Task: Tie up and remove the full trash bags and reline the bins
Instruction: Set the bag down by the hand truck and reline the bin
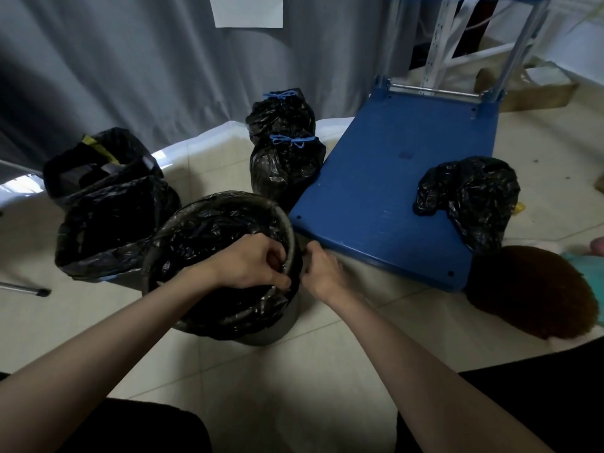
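Note:
A round grey bin (277,331) stands on the floor in front of me, lined with a black bag (209,237) folded over its rim. My left hand (255,263) grips the bag's edge on the rim's right side, from inside. My right hand (322,269) pinches the same edge from outside the bin. Two tied black bags with blue drawstrings (286,168) (281,112) stand behind the bin. To the left, two more bins (108,237) (98,161) hold open black bags. A loose crumpled black bag (470,194) lies on the blue cart.
A blue platform cart (392,191) sits right of the bin, its handle frame at the back. A brown furry object (532,292) lies by the cart's near corner. Grey curtains (130,76) hang behind. A thin metal leg (23,289) is at far left.

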`<state>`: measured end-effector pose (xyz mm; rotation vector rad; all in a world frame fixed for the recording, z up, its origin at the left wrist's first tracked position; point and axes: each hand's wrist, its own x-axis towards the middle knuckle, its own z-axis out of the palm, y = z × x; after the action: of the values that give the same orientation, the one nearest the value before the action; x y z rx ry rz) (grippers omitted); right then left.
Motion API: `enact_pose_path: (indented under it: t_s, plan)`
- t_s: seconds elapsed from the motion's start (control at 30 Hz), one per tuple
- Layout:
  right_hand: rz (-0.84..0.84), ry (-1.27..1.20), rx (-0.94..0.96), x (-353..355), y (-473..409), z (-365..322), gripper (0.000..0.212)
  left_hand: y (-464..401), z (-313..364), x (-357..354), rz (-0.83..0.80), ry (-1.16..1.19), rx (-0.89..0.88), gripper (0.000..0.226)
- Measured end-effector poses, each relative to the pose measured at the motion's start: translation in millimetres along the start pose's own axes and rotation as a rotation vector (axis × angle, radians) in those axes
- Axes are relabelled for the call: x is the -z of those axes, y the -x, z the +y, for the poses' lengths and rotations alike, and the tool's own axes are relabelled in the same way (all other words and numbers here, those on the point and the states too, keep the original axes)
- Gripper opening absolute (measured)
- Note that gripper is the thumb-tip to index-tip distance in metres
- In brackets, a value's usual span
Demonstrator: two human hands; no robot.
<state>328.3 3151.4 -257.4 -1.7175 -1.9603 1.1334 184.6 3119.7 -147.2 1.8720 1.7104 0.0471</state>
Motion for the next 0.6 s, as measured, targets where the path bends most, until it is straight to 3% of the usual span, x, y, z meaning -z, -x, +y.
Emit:
enact_pose_path:
  t_s: [0.1, 0.17, 0.23, 0.4, 0.53, 0.6]
  plan:
    - [-0.017, -0.433, -0.065, 3, -2, -3, 0.015, 6, -7, 8, -0.166, 0.005, 0.022, 0.026]
    - [-0.107, -0.632, -0.087, 8, 0, -6, 0.017, 10, -11, 13, -0.248, -0.026, 0.055, 0.032]
    - [-0.22, -0.717, -0.075, 13, 4, -10, 0.021, 11, -14, 13, -0.213, -0.025, 0.101, 0.039]
    - [-0.31, -0.709, -0.006, 17, 13, -13, 0.03, 5, -22, 4, 0.147, 0.038, 0.104, 0.058]
    - [-0.196, -0.594, 0.065, 13, 11, -17, 0.035, 1, -20, 0, 0.187, 0.047, 0.03, 0.027]
    - [-0.174, -0.494, 0.068, 9, 7, -18, 0.03, 0, -17, 0, 0.191, 0.036, 0.022, 0.022]
